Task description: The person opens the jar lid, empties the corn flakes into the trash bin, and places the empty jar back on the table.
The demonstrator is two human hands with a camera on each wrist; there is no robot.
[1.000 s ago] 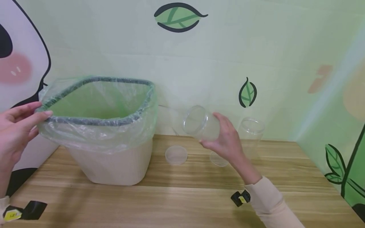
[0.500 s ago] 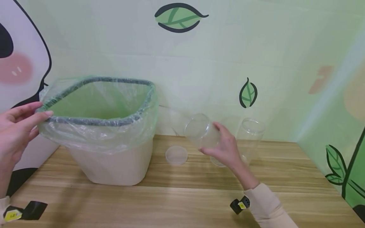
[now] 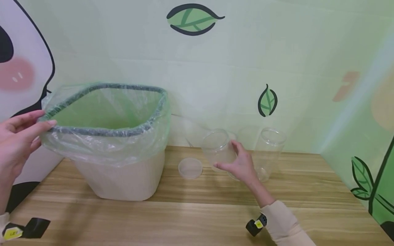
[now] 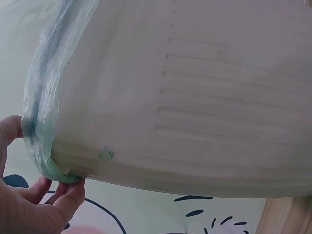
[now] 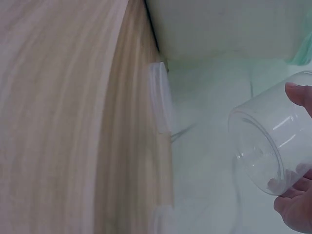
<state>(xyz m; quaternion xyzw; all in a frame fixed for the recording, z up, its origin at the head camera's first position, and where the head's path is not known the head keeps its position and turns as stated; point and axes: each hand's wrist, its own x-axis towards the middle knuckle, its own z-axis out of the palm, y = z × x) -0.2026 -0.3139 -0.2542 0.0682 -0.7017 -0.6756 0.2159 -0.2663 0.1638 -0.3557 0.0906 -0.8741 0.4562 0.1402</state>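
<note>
My left hand (image 3: 19, 138) pinches the upper left corner of a trash bin (image 3: 123, 181), thumb and fingers on the rim over a green plastic bag (image 3: 114, 147). The left wrist view has the fingers on the folded bag edge (image 4: 45, 102). A clear jar (image 3: 218, 152) is gripped in my right hand (image 3: 241, 165), thumb on the near side and fingers behind. It leans a little to the left with its mouth up, and its base (image 5: 258, 151) hangs clear of the table. Its inside looks empty. One clear round lid (image 3: 190, 167) lies between bin and jar; another sits mostly hidden behind the right hand.
A second, taller-looking clear jar (image 3: 269, 153) stands open at the back right, just beyond the right hand. The wood-grain table (image 3: 172, 222) meets a printed green backdrop (image 3: 212, 51) behind the bin and jars. Each wrist wears a black camera.
The right hand has lowered the jar toward the table and turned it more upright. The left hand and bin have stayed where they were.
</note>
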